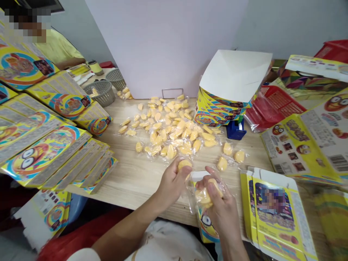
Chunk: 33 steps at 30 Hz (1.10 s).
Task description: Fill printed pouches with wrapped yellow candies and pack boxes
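Observation:
My left hand (174,179) is closed around a yellow piece in clear wrap (185,165), at the near side of a loose heap. My right hand (219,203) grips several more wrapped yellow pieces (204,195), thumb on top. Beneath my right hand stands a yellow cartoon-printed box (208,224), partly covered by the hand and wrist. The heap of wrapped yellow pieces (174,130) spreads across the wooden table (130,181). A few single wrapped pieces (222,164) lie to its right.
Printed boxes (54,152) are stacked on the left, and flat cartons (280,214) lie at the right. Nested open cartons (223,105) stand behind, near a blue tape dispenser (236,129) and a red basket (282,99). Grey baskets (102,95) and another person (58,47) are at the back left.

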Each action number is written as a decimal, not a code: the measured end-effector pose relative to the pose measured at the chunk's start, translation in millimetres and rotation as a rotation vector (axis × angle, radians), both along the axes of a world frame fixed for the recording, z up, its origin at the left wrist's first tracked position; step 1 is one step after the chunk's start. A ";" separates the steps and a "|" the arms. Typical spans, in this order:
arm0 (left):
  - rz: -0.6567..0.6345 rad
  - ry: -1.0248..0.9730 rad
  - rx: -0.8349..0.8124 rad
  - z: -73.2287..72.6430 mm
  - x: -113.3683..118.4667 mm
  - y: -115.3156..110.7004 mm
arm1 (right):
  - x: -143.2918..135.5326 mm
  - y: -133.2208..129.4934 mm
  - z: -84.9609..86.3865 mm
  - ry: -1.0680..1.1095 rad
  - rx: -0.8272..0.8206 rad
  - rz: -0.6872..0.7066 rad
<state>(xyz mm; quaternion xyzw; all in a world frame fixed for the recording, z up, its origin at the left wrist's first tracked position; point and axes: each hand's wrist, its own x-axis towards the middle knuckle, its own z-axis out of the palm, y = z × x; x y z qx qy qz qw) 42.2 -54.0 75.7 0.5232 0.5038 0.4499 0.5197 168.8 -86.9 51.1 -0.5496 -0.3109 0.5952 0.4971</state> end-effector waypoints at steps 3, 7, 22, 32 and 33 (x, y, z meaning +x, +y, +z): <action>-0.152 0.228 0.134 -8.3 8.5 0.3 | 0.3 -3.9 -0.4 -0.080 0.103 0.014; -0.381 0.442 0.173 -31.7 17.1 34.7 | 17.2 -2.7 -11.1 -0.139 0.001 -0.052; -0.465 1.049 0.298 -86.5 88.5 173.9 | 76.3 -61.7 -31.5 -0.242 -0.244 0.030; -0.578 0.875 0.117 -70.1 50.6 197.5 | 91.1 -66.6 -53.1 -0.081 -0.373 -0.056; -0.544 0.823 0.112 -67.7 45.9 195.9 | 95.3 -64.6 -56.5 -0.086 -0.370 -0.080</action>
